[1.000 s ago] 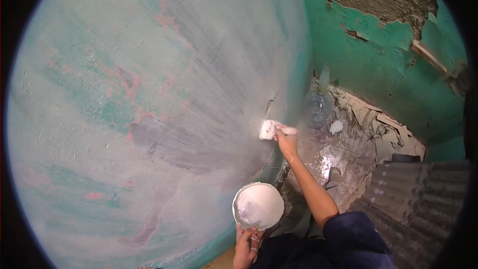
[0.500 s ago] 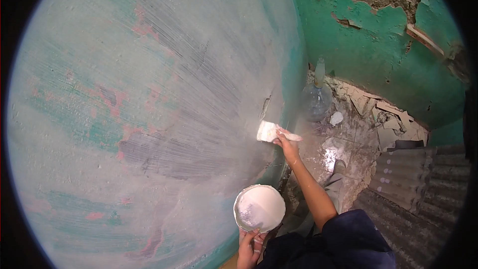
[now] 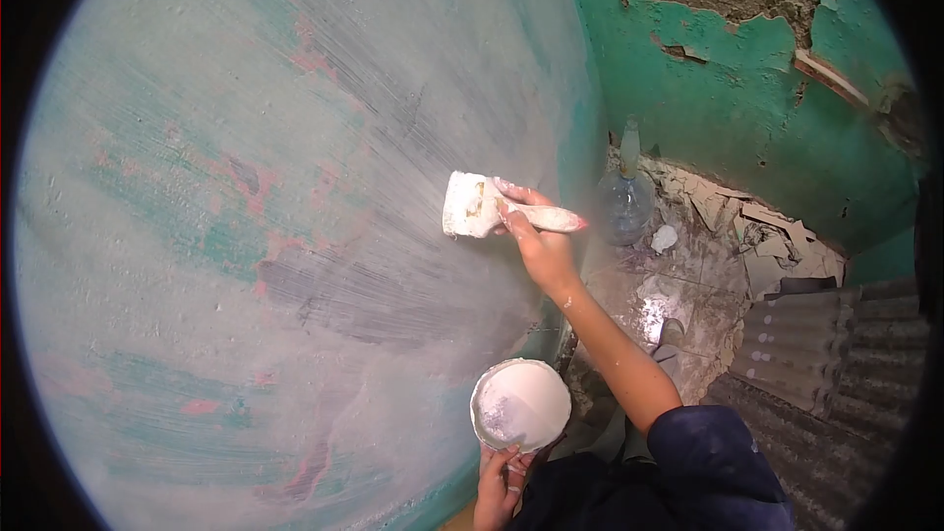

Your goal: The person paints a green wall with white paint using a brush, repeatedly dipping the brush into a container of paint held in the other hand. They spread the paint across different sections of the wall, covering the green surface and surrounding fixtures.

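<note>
A wide paintbrush, coated in white paint, is gripped at its handle by my right hand. Its bristles point left and overlap the streaky wall, where whitish paint lies over green, grey and pink patches. Lower down, my left hand holds a round tub by its near rim, fingers closed around the edge. White paint coats the tub's inside, with a thinner, greyish area on its left. White smears mark the fingers of both hands.
Beyond the corner stands a green wall with peeling plaster. A clear plastic bottle is by its foot, near a white lump and broken debris on the dirty floor. Corrugated sheets lie at lower right.
My right hand has moved the paintbrush up and left across the wall, and its handle now shows more fully. The tub has shifted slightly right and up in view.
</note>
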The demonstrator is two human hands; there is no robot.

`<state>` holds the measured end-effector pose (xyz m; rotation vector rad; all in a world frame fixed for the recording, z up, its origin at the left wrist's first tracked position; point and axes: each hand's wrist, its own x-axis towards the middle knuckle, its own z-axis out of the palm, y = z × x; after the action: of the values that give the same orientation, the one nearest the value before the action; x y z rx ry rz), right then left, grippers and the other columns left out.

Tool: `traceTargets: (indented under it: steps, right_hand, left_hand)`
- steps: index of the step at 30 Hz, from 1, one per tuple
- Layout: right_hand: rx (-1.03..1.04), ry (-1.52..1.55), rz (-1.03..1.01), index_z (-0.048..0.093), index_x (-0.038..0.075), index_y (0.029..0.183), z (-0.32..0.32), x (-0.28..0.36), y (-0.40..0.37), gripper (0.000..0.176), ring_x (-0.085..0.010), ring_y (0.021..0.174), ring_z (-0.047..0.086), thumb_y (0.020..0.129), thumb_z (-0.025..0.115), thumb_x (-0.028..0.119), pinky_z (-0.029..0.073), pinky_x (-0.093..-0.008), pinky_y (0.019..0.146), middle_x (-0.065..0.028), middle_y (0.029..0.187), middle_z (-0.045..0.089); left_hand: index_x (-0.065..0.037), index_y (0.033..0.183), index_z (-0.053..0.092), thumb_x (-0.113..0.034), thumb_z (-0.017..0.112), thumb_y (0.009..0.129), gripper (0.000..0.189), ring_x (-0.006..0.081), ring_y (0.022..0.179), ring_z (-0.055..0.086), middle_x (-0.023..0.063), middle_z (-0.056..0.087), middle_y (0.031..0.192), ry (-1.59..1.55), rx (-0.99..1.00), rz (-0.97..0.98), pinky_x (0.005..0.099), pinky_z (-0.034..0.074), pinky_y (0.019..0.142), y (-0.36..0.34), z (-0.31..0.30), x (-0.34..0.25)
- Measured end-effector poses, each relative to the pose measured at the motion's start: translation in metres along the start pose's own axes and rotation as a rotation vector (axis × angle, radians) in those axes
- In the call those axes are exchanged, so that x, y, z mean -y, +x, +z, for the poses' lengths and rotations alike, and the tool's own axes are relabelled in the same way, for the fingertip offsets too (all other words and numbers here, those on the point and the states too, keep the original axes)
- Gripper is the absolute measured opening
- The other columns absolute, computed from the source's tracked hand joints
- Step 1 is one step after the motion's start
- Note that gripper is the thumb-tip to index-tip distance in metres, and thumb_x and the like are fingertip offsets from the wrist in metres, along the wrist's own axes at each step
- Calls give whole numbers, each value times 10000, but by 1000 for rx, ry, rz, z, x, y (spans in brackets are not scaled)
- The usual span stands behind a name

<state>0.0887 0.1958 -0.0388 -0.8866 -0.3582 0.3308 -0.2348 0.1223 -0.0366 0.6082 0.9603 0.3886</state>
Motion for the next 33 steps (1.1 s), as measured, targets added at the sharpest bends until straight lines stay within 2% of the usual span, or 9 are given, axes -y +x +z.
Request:
traceTargets:
  steps: [2,6,10,13,16,22,25,28,33]
  right_hand:
    - [15,82,-71,585,-40,1250,-2,-16,-5,342,-153,970,658,975,593,162,558,-258,756,-103,1180,647]
    - [-244,117,205,563,-55,1235,-57,-108,-56,320,-157,953,657,966,593,116,576,-271,709,-111,1164,638]
    - [-222,-26,361,565,-56,1197,-83,-133,-67,306,-167,925,664,953,601,126,575,-264,702,-119,1173,636]
    - [-100,-586,216,622,30,1138,-60,-83,-39,312,-211,868,694,879,637,204,555,-321,711,-139,976,706]
    - [-74,-673,-110,648,50,1086,1,-1,-11,282,-245,833,705,867,622,224,539,-355,733,-147,896,713]
    - [153,-330,-201,646,19,1051,114,163,11,242,-196,832,695,901,603,204,540,-313,724,-126,887,712]
    - [200,-122,-257,629,5,1067,135,179,2,236,-151,856,673,931,591,193,547,-280,739,-104,918,697]
    - [171,69,-191,575,15,1128,121,146,-11,244,-162,973,637,966,589,196,570,-304,809,-90,1079,640]
    - [-105,-19,37,573,16,1107,34,18,-57,201,-155,888,655,972,576,165,576,-274,692,-97,1031,640]
  left_hand:
    - [-90,1440,293,4,580,846,667,300,1221,542,154,483,1363,-3,4,1,431,482,1018,1,-6,1]
    - [-82,1459,272,-36,566,849,679,330,1277,494,159,424,1424,41,13,12,471,459,1053,2,-17,3]
    - [-92,1454,281,-33,568,847,674,325,1272,499,155,431,1416,43,20,15,471,466,1044,2,-22,1]
    - [-100,1448,293,-25,565,847,664,324,1273,498,147,440,1408,34,0,17,474,465,1046,-3,-17,0]
    - [-104,1440,308,-18,563,847,651,318,1266,505,139,453,1395,-1,46,49,469,462,1050,0,-18,3]
    - [-137,1445,274,42,580,836,705,308,1199,560,152,486,1360,-156,161,59,442,537,957,6,-31,13]
    - [-140,1437,284,56,570,833,697,314,1205,556,153,469,1376,-142,162,55,448,535,967,5,-30,11]
    - [-145,1434,283,65,571,826,705,316,1217,549,156,456,1388,-171,211,72,458,530,972,8,-33,10]
    - [-156,1431,269,78,584,813,732,312,1225,541,149,445,1398,-172,192,51,449,528,972,8,-29,8]
